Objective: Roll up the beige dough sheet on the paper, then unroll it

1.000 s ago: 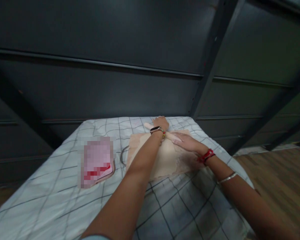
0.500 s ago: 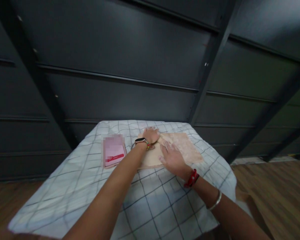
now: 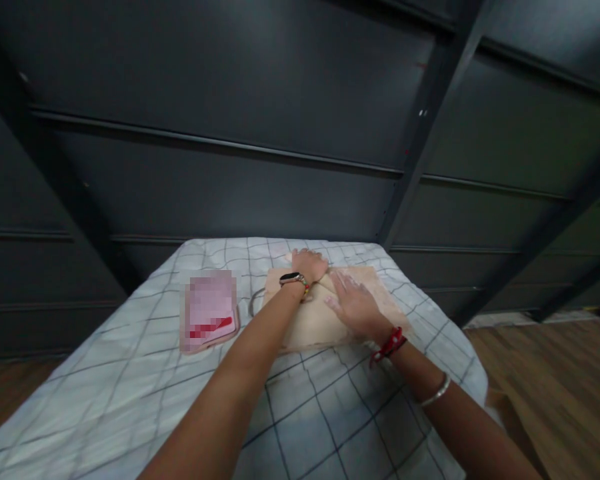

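Rolling dough on the board at the table's far edge

Left hand (image 3: pixel 309 265) and right hand (image 3: pixel 356 307) are pressing flat, fingers spread, on the rolling pin (image 3: pixel 325 283); even pressure is keeping the dough (image 3: pixel 320 320) uniform.

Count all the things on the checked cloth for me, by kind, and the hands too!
Hands: 2, the left hand and the right hand, both flat on the board.
Wooden board: 1
Pink flat thing, blurred: 1
Thin metal ring beside the board: 1
Total: 5
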### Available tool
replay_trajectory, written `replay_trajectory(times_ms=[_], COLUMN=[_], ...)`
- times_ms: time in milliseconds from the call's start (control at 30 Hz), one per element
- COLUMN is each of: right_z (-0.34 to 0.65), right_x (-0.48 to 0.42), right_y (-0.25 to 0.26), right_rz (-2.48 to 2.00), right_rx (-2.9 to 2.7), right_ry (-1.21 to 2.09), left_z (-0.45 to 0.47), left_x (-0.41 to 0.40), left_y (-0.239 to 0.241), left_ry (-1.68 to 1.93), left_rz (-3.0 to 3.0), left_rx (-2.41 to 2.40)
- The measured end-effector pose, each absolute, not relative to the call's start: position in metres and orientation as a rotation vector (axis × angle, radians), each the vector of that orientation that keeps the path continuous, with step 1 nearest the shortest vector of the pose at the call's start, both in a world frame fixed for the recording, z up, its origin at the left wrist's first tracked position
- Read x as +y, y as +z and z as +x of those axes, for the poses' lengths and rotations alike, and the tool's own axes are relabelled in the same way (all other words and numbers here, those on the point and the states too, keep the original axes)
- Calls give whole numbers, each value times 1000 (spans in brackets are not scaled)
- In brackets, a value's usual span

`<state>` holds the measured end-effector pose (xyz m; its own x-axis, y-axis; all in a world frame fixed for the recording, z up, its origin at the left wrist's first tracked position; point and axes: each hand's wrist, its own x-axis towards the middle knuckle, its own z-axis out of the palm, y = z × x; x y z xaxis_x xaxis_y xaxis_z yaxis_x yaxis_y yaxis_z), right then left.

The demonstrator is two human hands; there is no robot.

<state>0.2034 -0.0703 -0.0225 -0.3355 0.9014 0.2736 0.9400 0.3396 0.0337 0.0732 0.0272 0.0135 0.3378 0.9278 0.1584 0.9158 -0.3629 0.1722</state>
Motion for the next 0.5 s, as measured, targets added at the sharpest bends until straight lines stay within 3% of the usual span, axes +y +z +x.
replay_trajectory(times_ms=[500], right_z=[232], right_x=[-29], right_y=[-29], right_rz=[-1622], right_rx=[-2400], right_ry=[-247], left_z=[108], left_x=[84], left_y=[7], left_ry=[362], left_rz=[2376], left_rx=[1830])
